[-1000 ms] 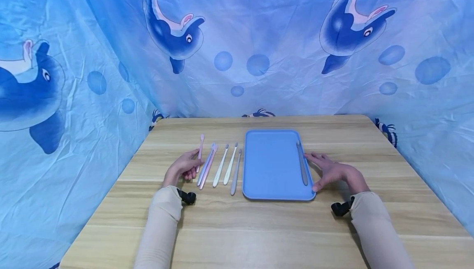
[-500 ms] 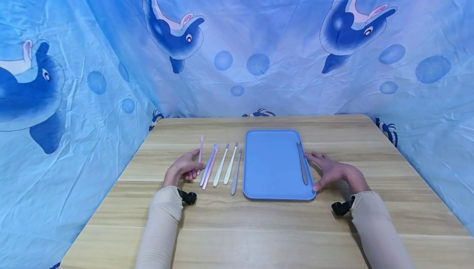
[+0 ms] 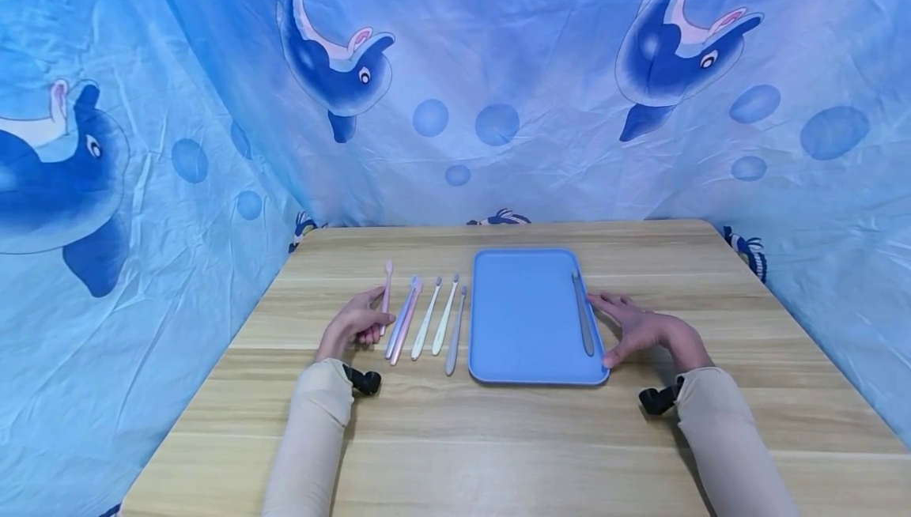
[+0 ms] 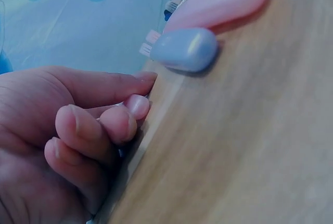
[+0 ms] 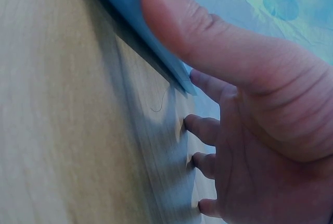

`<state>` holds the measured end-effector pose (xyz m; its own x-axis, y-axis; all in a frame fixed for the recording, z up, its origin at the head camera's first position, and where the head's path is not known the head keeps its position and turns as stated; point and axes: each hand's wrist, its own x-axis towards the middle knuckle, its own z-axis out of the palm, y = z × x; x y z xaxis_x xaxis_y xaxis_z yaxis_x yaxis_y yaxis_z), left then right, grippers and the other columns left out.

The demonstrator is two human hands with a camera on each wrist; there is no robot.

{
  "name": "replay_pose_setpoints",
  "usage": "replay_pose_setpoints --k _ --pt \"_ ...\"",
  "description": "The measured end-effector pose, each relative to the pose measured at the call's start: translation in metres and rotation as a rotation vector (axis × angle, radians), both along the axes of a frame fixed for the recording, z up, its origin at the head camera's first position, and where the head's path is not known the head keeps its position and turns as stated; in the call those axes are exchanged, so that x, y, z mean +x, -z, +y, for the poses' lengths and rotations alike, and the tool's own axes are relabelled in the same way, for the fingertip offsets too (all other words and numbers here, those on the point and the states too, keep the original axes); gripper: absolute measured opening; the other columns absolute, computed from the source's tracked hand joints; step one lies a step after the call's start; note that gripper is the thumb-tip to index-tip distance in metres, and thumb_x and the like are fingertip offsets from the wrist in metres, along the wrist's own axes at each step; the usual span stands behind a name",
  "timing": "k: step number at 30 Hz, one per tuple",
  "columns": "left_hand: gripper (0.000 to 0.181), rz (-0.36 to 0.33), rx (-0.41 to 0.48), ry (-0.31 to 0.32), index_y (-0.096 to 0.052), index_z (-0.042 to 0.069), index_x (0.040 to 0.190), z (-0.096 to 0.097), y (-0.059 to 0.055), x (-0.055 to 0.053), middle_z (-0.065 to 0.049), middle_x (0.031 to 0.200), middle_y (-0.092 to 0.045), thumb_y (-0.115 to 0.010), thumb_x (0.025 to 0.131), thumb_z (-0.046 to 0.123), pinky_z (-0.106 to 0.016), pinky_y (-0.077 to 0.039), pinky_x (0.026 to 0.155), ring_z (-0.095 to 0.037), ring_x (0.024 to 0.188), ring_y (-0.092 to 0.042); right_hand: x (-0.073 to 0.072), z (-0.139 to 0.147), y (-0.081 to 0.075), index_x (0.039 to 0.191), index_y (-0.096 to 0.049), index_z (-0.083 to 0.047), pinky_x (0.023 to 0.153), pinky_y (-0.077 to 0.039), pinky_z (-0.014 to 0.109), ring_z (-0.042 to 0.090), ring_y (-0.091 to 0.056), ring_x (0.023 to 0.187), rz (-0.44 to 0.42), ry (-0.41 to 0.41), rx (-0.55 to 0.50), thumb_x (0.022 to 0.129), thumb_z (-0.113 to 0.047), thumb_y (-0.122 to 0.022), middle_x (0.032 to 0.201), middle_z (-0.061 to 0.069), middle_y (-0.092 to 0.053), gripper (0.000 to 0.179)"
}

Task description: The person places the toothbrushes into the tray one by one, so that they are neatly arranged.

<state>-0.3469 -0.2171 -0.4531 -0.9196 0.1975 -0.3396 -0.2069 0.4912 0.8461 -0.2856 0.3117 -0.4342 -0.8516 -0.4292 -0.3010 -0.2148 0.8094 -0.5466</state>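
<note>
On the left of the table, my left hand (image 3: pixel 358 318) pinches a pink toothbrush (image 3: pixel 387 273) between thumb and fingers. In the left wrist view its rounded handle end (image 4: pixel 138 107) pokes out between the fingertips. Just right of that hand lie a lilac-blue toothbrush (image 3: pixel 398 326) and a second pink toothbrush (image 3: pixel 408 327), side by side. My right hand (image 3: pixel 644 331) is at the right edge of a blue tray (image 3: pixel 519 319), thumb against its near right corner and fingers spread along the side. A dark grey toothbrush (image 3: pixel 584 318) lies inside the tray along that side.
Between the pink pair and the tray lie a white toothbrush (image 3: pixel 425 323), a pale green toothbrush (image 3: pixel 444 319) and a grey-blue toothbrush (image 3: pixel 455 335). The wooden table (image 3: pixel 470 454) is backed by a blue dolphin-print curtain (image 3: pixel 455 50).
The lower ends of the lilac-blue toothbrush and the second pink toothbrush have shifted slightly to the right. Both hands stay almost where they were.
</note>
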Motion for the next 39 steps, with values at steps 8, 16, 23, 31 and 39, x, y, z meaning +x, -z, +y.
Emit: replay_pose_setpoints --k 8,16,23,31,39 --pt "0.086 -0.03 0.063 -0.027 -0.012 0.014 0.163 -0.001 0.0004 -0.0018 0.003 0.05 -0.054 -0.063 0.094 0.005 -0.019 -0.038 0.036 -0.004 0.037 -0.045 -0.0008 -0.0003 0.0007 0.162 -0.011 -0.014 0.106 -0.007 0.088 0.061 0.004 0.147 0.0 0.001 0.008 0.066 -0.056 -0.087 0.164 0.032 -0.002 0.13" --pt "0.09 -0.005 -0.051 0.008 -0.012 0.018 0.163 -0.003 -0.0053 0.0005 0.002 0.049 -0.054 -0.07 0.093 0.02 -0.021 -0.037 0.036 -0.006 0.037 -0.045 -0.0011 -0.0025 0.0017 0.162 -0.011 -0.013 0.106 -0.008 0.087 0.062 0.004 0.147 0.012 -0.009 0.011 0.066 -0.055 -0.087 0.164 0.032 -0.002 0.129" --pt "0.085 0.024 -0.122 0.055 -0.011 0.021 0.163 0.0021 -0.0058 0.0027 0.002 0.05 -0.054 -0.065 0.097 0.025 -0.022 -0.04 0.036 -0.007 0.036 -0.047 -0.0007 -0.0012 -0.0002 0.162 -0.011 -0.013 0.105 -0.007 0.088 0.062 0.005 0.147 0.008 0.002 0.01 0.065 -0.055 -0.088 0.164 0.032 -0.002 0.13" --pt "0.081 0.017 -0.056 0.062 -0.01 0.018 0.163 -0.0018 -0.0027 0.0016 0.001 0.052 -0.054 -0.06 0.099 0.019 -0.021 -0.039 0.036 -0.007 0.037 -0.047 0.0006 -0.0005 0.0 0.162 -0.011 -0.015 0.105 -0.007 0.088 0.061 0.006 0.147 -0.009 0.008 0.004 0.066 -0.055 -0.087 0.165 0.03 -0.001 0.129" --pt "0.082 0.002 0.001 0.024 -0.009 0.019 0.163 -0.004 -0.0021 -0.0008 0.002 0.051 -0.054 -0.06 0.099 0.019 -0.021 -0.04 0.036 -0.006 0.037 -0.046 -0.0003 0.0015 0.0008 0.162 -0.011 -0.014 0.106 -0.006 0.088 0.061 0.006 0.147 0.01 0.003 0.002 0.066 -0.054 -0.087 0.165 0.031 -0.001 0.129"
